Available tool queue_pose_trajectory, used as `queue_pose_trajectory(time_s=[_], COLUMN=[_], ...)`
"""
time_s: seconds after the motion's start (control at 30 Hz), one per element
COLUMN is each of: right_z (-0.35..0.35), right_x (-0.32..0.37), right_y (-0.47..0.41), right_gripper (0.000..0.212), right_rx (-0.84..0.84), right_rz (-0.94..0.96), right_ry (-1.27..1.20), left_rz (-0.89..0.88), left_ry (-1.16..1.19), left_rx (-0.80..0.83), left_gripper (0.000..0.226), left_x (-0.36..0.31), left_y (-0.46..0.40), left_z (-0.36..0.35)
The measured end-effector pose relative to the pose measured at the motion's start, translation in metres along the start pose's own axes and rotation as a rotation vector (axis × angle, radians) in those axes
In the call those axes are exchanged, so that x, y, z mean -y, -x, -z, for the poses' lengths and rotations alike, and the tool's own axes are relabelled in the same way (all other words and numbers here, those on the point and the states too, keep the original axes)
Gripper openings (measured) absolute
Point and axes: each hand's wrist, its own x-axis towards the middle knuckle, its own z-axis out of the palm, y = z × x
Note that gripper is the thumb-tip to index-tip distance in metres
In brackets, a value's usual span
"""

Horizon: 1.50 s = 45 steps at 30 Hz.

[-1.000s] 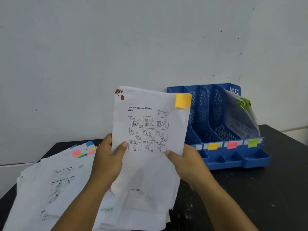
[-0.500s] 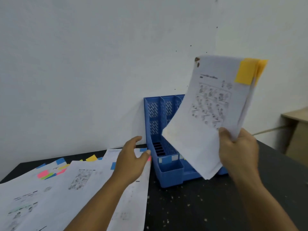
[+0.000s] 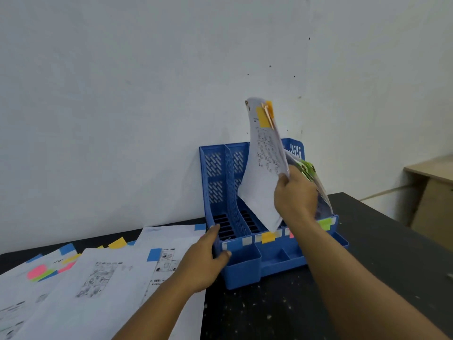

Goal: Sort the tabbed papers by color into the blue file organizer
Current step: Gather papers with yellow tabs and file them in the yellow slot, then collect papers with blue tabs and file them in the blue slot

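A blue file organizer (image 3: 215, 182) stands against the wall on the black table. My right hand (image 3: 295, 197) grips a stack of yellow-tabbed papers (image 3: 263, 173), held upright with its lower corner dipping into the organizer's second slot, above the yellow label (image 3: 268, 237). My left hand (image 3: 208, 258) clasps the organizer's front left corner. Green-tabbed papers (image 3: 318, 185) lean in the rightmost slot, behind a green label (image 3: 325, 223). A pink label is mostly hidden by my right arm.
Loose tabbed papers (image 3: 103, 285) with blue, yellow, pink and green tabs spread over the table's left half. The speckled black table (image 3: 282, 312) stretches to the right. A wooden cabinet (image 3: 434, 200) stands beyond the table's right edge.
My right hand brought the yellow-tabbed stack down and turned it edge-on into the organizer. My left hand moved right from the loose papers and took hold of the organizer's corner.
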Motion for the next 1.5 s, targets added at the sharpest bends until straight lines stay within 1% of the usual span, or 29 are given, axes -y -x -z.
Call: queue_pose_trajectory(time_s=[0.13, 0.2, 0.3, 0.37, 0.43, 0.57, 0.7, 0.8, 0.9, 0.97, 1.07, 1.17, 1.33, 1.43, 1.5], right_z=[-0.026, -0.037, -0.048, -0.049, -0.047, -0.046, -0.044, -0.044, -0.041, -0.039, -0.036, -0.032, -0.029, -0.033, -0.034], right_x=[-0.006, -0.010, -0.016, -0.020, -0.023, -0.029, -0.036, -0.038, -0.036, -0.035, -0.035, -0.030, -0.015, -0.008, 0.000], right_y=[0.004, 0.005, 0.011, 0.015, 0.019, 0.020, 0.016, 0.015, 0.016, 0.017, 0.018, 0.025, 0.052, 0.071, 0.089], right_gripper=[0.022, 0.022, 0.028, 0.034, 0.037, 0.035, 0.035, 0.041, 0.061, 0.071, 0.077, 0.085, 0.088, 0.088, 0.083], right_rx=[0.046, 0.119, 0.282, 0.341, 0.357, 0.373, 0.377, 0.350, 0.292, 0.278, 0.259, 0.167, 0.022, -0.046, -0.106], right_rz=[-0.057, -0.083, -0.127, -0.133, -0.136, -0.147, -0.191, -0.177, -0.173, -0.190, -0.199, -0.170, 0.029, 0.061, 0.139], right_ry=[-0.114, -0.119, -0.059, 0.026, 0.084, 0.179, 0.178, 0.117, 0.044, 0.013, -0.048, -0.101, 0.000, 0.011, -0.002], left_rz=[0.011, 0.020, 0.032, 0.039, 0.047, 0.044, 0.053, 0.056, 0.056, 0.055, 0.059, 0.044, 0.061, 0.119, 0.159], left_ry=[0.057, 0.082, 0.125, 0.138, 0.141, 0.148, 0.154, 0.141, 0.137, 0.135, 0.142, 0.150, 0.148, 0.105, 0.066], left_rx=[-0.006, -0.004, -0.013, -0.019, -0.017, -0.010, -0.002, 0.002, 0.001, -0.001, 0.000, -0.006, -0.042, -0.089, -0.133], left_gripper=[0.070, 0.069, 0.069, 0.068, 0.068, 0.069, 0.070, 0.070, 0.070, 0.070, 0.070, 0.069, 0.063, 0.056, 0.051], left_x=[0.005, 0.005, 0.006, 0.008, 0.009, 0.011, 0.010, 0.009, 0.009, 0.008, 0.006, 0.003, 0.008, 0.019, 0.027], left_y=[0.002, 0.002, 0.002, 0.001, 0.000, -0.001, -0.001, -0.001, -0.001, 0.000, 0.002, 0.009, 0.029, 0.050, 0.064], left_z=[-0.008, -0.011, -0.015, -0.017, -0.018, -0.019, -0.018, -0.017, -0.015, -0.014, -0.012, -0.005, 0.011, 0.026, 0.035])
